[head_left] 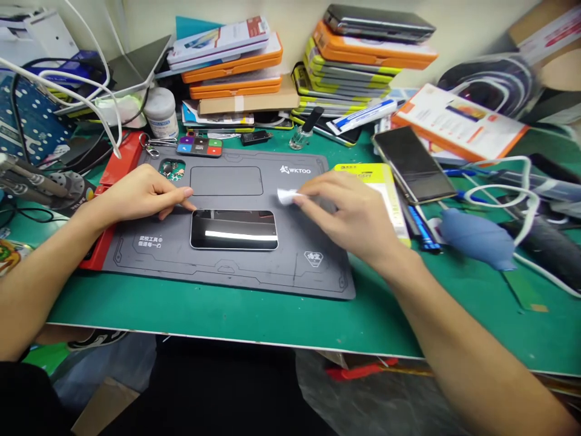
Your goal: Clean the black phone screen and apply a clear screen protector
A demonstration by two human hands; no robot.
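A smartphone (234,230) with a dark, glossy screen lies face up on the grey work mat (272,275). My left hand (140,192) rests over the mat's left side, with a fingertip at the phone's upper left corner. Its index finger stretches out and it grips nothing. To the upper right of the phone, my right hand (347,212) pinches a small white wipe (287,195) between thumb and fingers, just above the mat. The wipe is apart from the phone.
Small screws and parts lie in the mat's round recess (172,170). A glass bottle (303,136) with a black cap stands behind the mat. On the right are a yellow package (370,172), a second phone (414,162) and a blue air blower (476,237). Orange boxes (236,72) are stacked behind.
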